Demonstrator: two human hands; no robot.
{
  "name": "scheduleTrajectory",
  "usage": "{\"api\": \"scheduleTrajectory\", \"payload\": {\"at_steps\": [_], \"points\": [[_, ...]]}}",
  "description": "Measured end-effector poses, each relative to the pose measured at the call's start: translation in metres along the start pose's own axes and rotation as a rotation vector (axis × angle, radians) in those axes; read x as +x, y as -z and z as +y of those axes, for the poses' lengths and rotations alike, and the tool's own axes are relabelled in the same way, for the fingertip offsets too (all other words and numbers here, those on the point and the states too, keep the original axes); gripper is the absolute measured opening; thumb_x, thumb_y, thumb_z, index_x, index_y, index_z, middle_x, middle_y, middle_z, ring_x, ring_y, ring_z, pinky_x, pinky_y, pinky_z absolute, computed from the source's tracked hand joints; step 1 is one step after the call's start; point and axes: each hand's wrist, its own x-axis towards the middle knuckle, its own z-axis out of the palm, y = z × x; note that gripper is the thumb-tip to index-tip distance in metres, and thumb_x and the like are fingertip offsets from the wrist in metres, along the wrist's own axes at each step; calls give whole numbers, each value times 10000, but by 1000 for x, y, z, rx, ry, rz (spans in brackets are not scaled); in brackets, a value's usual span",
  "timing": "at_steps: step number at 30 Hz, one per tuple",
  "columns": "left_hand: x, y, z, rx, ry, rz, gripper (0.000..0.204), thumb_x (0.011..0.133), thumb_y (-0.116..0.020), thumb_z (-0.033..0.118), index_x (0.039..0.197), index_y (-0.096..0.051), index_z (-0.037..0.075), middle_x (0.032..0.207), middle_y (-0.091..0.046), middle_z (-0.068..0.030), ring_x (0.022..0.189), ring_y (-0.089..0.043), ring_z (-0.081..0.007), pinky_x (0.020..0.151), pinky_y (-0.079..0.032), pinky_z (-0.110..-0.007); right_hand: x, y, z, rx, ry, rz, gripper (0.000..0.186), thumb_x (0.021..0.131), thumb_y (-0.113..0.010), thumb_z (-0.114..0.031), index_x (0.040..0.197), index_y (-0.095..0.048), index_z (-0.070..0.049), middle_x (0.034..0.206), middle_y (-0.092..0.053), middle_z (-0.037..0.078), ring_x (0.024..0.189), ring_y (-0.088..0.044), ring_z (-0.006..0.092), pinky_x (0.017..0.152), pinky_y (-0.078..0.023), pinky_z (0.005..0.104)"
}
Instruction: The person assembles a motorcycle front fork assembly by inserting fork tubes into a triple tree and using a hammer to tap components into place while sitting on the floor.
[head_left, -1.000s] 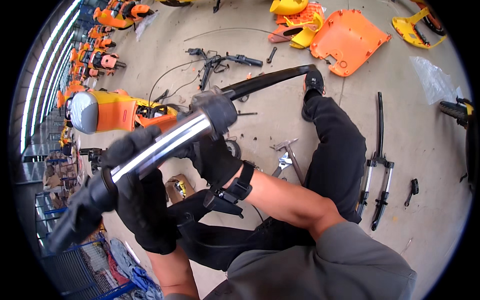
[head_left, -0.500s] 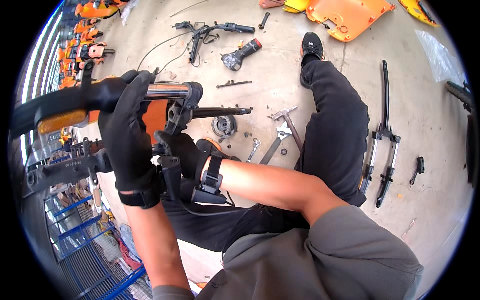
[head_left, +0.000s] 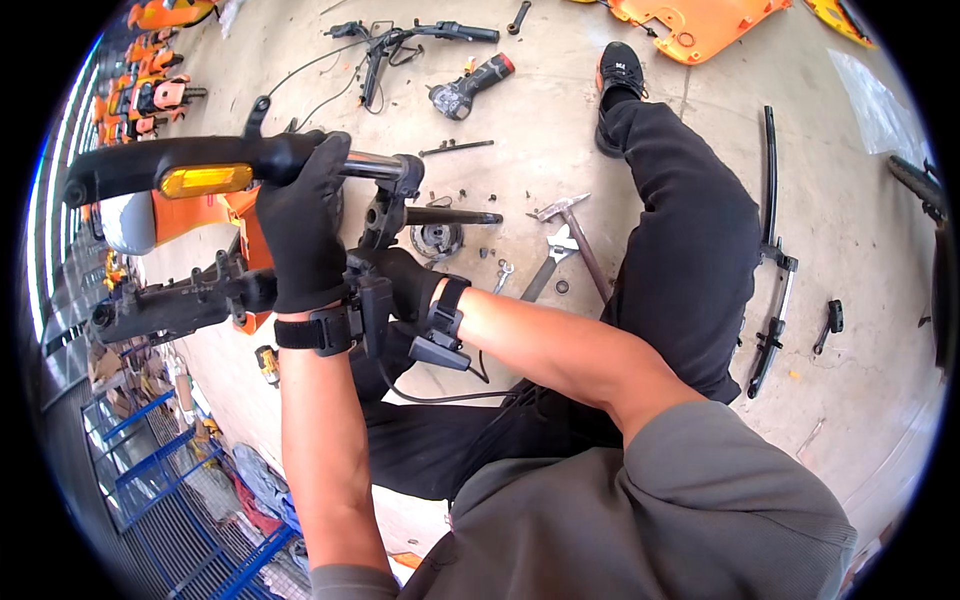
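Observation:
A motorcycle front fork (head_left: 235, 155) lies across my two gloved hands, its black legs pointing left. My left hand (head_left: 305, 225) is closed around the far leg, beside a bare chrome tube (head_left: 372, 165). An amber reflector (head_left: 205, 180) sits on that leg's side. My right hand (head_left: 405, 283) is at the near leg (head_left: 180, 305), close to the fork's clamp (head_left: 383, 215); its fingers are curled and partly hidden behind the left wrist's strap box. From the clamp the dark steering stem (head_left: 455, 216) sticks out to the right.
On the floor lie a hammer (head_left: 575, 225), an adjustable wrench (head_left: 555, 260), a round hub part (head_left: 437, 240), a cordless power tool (head_left: 470, 88) and a handlebar assembly (head_left: 390, 45). Another fork (head_left: 775, 310) rests at right. Orange panels (head_left: 690, 25) are at the far edge; blue racking (head_left: 150, 450) stands at left.
The fork has shifted right in view and rolled, bringing the amber reflector more fully into sight. Both hands keep their hold and move with it.

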Motion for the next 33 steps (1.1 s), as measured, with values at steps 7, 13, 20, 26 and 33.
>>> {"api": "scheduleTrajectory", "payload": {"at_steps": [7,13,20,26,33], "points": [[-21,11,-2,-14,118,6,319,907,-644,-22,1222,-681,10,1138,-697,-138,1087,-662,-261,949,-516,-344,-13,-4,-10,-140,-44,55,203,988,-592,-261,870,-639,-103,721,-636,24,556,-577,130,493,-445,267],[-122,65,73,151,578,-358,440,947,-667,212,1280,-612,-71,1149,-687,-135,1133,-631,-218,980,-490,-339,-11,-1,-22,-174,-60,26,238,963,-601,-318,818,-608,-129,643,-541,-20,448,-442,66,391,-321,228],[-123,85,0,-26,253,71,535,1003,-574,184,1474,-421,-18,1442,-540,-173,1336,-503,-256,1146,-340,-392,-12,1,-36,-190,-134,-39,296,993,-560,-383,847,-625,-133,665,-545,-14,424,-427,48,365,-341,207],[-94,56,-39,-814,217,-3,455,1039,-523,233,1436,-446,23,1437,-540,-204,1329,-523,-323,1157,-360,-494,-19,-3,-35,-328,-119,28,283,990,-531,-356,941,-668,-113,698,-609,33,417,-418,53,363,-328,216],[-116,55,-75,-407,383,-23,227,1019,-581,142,1204,-577,11,982,-606,-54,957,-584,-149,948,-449,-289,-31,1,-40,-382,-174,-34,435,999,-525,-509,963,-684,-105,712,-606,23,505,-489,102,436,-369,261]]}}
